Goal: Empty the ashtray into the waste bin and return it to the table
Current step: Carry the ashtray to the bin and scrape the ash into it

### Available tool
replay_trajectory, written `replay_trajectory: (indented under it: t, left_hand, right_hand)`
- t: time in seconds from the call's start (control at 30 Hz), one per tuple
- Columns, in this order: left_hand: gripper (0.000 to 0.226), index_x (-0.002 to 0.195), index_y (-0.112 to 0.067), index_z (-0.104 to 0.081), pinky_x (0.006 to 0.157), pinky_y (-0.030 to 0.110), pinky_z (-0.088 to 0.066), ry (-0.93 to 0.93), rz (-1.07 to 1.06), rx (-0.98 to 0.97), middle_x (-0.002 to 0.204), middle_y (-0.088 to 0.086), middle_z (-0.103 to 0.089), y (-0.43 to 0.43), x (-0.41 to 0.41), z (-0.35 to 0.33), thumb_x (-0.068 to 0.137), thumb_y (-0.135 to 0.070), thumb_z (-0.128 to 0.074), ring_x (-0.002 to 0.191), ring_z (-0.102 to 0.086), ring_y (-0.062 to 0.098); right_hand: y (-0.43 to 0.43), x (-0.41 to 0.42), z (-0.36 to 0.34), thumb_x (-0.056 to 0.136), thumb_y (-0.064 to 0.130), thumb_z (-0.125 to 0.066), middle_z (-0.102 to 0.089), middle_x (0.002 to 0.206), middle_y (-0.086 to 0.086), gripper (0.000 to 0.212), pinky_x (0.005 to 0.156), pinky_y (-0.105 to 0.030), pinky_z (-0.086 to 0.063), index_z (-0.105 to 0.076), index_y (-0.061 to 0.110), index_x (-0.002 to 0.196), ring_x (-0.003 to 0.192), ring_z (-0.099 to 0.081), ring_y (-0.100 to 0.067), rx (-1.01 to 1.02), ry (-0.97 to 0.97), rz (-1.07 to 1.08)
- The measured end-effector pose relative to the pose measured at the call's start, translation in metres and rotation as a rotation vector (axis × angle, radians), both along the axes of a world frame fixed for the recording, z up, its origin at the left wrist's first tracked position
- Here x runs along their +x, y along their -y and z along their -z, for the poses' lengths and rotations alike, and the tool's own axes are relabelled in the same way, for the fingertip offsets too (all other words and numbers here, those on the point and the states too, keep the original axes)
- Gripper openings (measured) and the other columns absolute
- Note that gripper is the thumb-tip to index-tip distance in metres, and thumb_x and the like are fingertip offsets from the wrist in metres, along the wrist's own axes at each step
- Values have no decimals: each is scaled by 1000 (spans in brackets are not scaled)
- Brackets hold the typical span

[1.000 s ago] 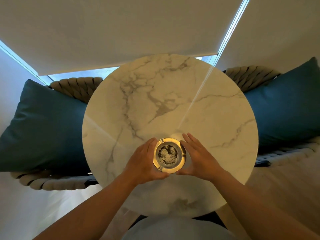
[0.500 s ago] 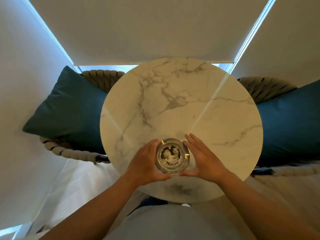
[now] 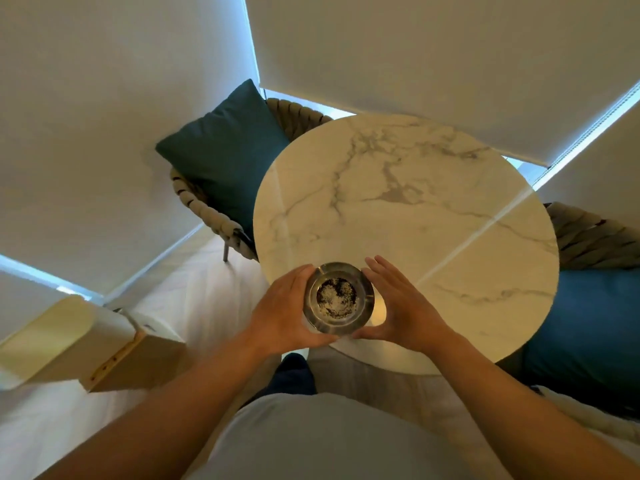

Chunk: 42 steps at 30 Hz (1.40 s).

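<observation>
A round metal ashtray (image 3: 337, 297) full of grey and black ash hangs over the near left edge of the round white marble table (image 3: 415, 202). My left hand (image 3: 284, 313) grips it from the left, with fingers around its side and underside. My right hand (image 3: 401, 306) stands just right of it with the fingers straight and spread, off the rim. Only the thumb tip comes close to the lower edge. A cream box-shaped bin (image 3: 69, 341) with a rounded lid stands on the floor at the left.
A woven chair with a teal cushion (image 3: 225, 154) stands left of the table. Another chair with a blue cushion (image 3: 588, 323) is at the right. Closed white blinds (image 3: 415, 57) hang behind. Pale floor (image 3: 207, 289) lies between the table and the bin.
The view has swung left, and the bin has come into sight. The ashtray has moved toward the table's near left edge in my left hand. My right hand's fingers have opened away from it.
</observation>
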<state>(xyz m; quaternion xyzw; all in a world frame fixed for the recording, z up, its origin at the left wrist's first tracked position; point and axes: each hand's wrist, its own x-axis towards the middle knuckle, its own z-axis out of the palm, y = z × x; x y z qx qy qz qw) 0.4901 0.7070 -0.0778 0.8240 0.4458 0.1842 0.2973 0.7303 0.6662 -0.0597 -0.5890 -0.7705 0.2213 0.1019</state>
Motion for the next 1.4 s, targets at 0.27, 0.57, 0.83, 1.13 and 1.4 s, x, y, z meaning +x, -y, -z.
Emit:
replay_trajectory:
  t: [0.27, 0.57, 0.83, 1.13, 1.4]
  left_hand:
    - [98, 131, -34, -41, 91, 28, -51, 11, -266, 1, 120, -21, -55, 47, -48, -10, 51, -81, -76, 107, -56, 4]
    - [101, 134, -35, -37, 94, 14, -40, 4, -446, -1, 125, -18, -54, 88, -129, -10, 52, -80, -75, 109, -50, -3]
    - [107, 136, -32, -36, 94, 22, -44, -57, -608, 14, 127, -17, -53, 115, -242, -8, 50, -83, -73, 110, -50, 0]
    - [106, 138, -33, -35, 99, 30, -48, -39, -740, -10, 132, -16, -53, 150, -370, -7, 52, -79, -76, 116, -49, 0]
    - [111, 139, -35, -29, 93, 4, -27, -54, -857, -56, 136, -12, -51, 167, -430, 0, 48, -84, -71, 113, -31, -14]
  right_hand:
    - [-4, -48, -11, 59, 84, -53, -23, 160, -7, 120, 119, -45, -26, -29, 9, 149, 150, -10, -20, 2, -23, -225]
    - [-13, -135, -6, 61, 80, -59, -24, 160, -6, 116, 119, -37, -19, -28, 11, 150, 149, -9, -17, 5, -28, -421]
    - [-20, -261, -5, 64, 69, -72, -18, 162, -2, 113, 121, -40, -17, -24, 15, 151, 150, -4, -15, -28, -38, -554]
    - [-15, -402, 10, 63, 73, -68, -25, 160, -3, 111, 118, -43, -25, -26, 16, 150, 149, -10, -16, -14, -72, -683]
    - [-19, -478, 21, 61, 73, -71, -24, 160, 0, 115, 114, -34, -13, -23, 18, 151, 146, -3, -8, -38, -53, -782]
